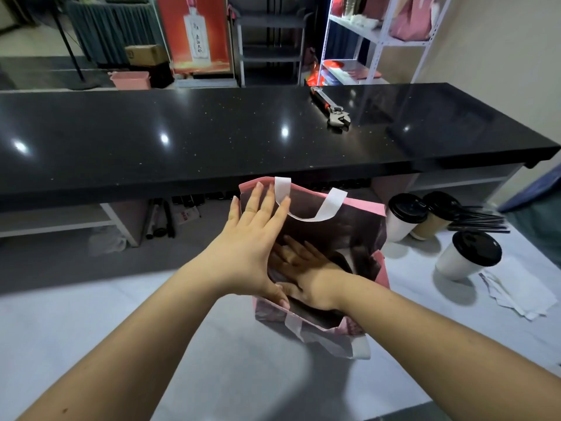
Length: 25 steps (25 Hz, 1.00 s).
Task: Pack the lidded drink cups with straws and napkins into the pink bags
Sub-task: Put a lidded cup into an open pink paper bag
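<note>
A pink bag (pixel 361 208) with white handles stands open on the grey table in front of me. My left hand (pixel 255 235) lies flat with straight fingers against the bag's left wall, its thumb down at the near rim. My right hand (pixel 299 265) is inside the bag, fingers spread flat toward the bottom. To the right stand three lidded cups: a white one (pixel 400 220), a brown one (pixel 431 220) behind it, and a nearer white one (pixel 464 256), all with black lids. Black straws (pixel 479 220) lie behind them. White napkins (pixel 516 290) lie at the right edge.
A black counter (pixel 182 141) runs across behind the table, with an adjustable wrench (pixel 332 107) on its right part. Under the counter are shelves with bottles and clutter. A white shelf rack (pixel 373 41) holding pink bags stands at the back right.
</note>
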Each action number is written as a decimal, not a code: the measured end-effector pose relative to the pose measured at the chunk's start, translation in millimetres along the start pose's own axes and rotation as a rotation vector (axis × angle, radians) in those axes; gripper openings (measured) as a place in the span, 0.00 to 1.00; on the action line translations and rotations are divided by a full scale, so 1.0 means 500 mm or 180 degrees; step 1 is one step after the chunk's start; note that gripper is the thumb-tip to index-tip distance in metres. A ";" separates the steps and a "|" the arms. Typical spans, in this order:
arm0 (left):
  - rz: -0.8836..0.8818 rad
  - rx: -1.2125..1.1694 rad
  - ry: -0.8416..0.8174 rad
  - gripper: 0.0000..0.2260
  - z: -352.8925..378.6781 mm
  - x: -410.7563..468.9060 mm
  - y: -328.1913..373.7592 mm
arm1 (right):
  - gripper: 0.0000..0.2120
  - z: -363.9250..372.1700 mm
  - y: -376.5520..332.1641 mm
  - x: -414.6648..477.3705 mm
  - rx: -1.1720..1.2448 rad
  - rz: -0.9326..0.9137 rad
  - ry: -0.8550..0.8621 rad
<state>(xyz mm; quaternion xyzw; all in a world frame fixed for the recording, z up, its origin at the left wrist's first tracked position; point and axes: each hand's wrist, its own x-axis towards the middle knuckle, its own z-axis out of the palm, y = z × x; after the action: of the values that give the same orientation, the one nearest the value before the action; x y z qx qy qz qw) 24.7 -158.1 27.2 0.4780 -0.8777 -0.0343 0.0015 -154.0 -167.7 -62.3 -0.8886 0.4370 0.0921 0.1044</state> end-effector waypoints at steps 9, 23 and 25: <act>-0.0186 0.0118 0.0646 0.30 -0.040 0.019 0.014 | 0.22 -0.198 0.021 -0.048 0.0937 0.0638 -0.0640; 0.0474 -0.0172 0.0948 0.16 -0.061 0.288 0.427 | 0.17 -0.247 0.295 -0.459 0.0534 0.2149 0.1398; 0.0488 -0.0204 0.0804 0.16 -0.038 0.315 0.476 | 0.19 -0.219 0.339 -0.496 0.0529 0.2210 0.1420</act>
<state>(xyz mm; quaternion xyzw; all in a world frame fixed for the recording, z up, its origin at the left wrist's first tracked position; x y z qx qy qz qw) -259.9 -162.6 55.9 0.4097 -0.9029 -0.0017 0.1298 -429.9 -110.2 88.5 -0.6754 0.7283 -0.1085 0.0414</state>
